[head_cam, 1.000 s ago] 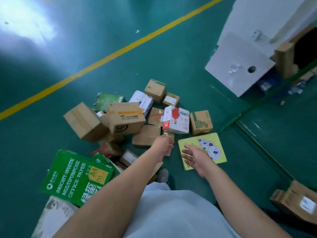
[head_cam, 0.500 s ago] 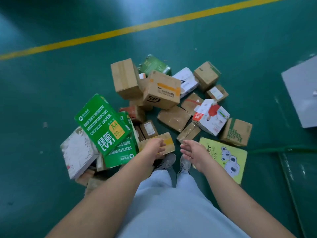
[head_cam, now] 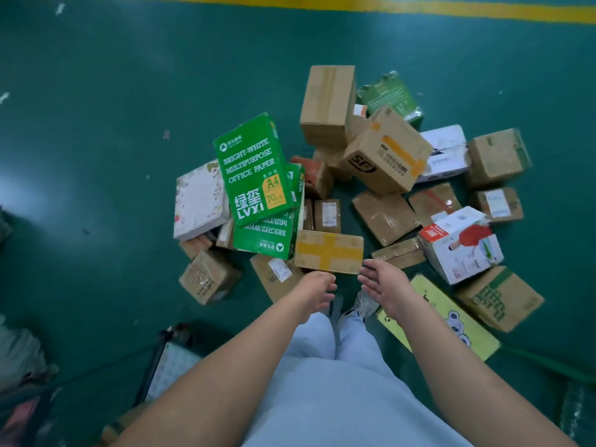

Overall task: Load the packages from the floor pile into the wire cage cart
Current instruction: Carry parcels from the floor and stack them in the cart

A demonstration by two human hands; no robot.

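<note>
Packages [head_cam: 383,156] piled on green floor [head_cam: 113,91], yellow line [head_cam: 419,8], left hand [head_cam: 314,290] loosely curled, right hand [head_cam: 383,285] spread, both empty

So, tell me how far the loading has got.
Nothing visibly loaded; the cart is not clearly in view. Both hands, left hand and right hand, are empty, reaching toward the yellow-taped box. The whole floor pile remains, including the SF box and green paper reams.

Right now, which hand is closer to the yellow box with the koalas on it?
Right. The right hand hovers just beside the yellow koala box, at its upper-left edge. The left hand is farther off, across the person's feet.
</note>
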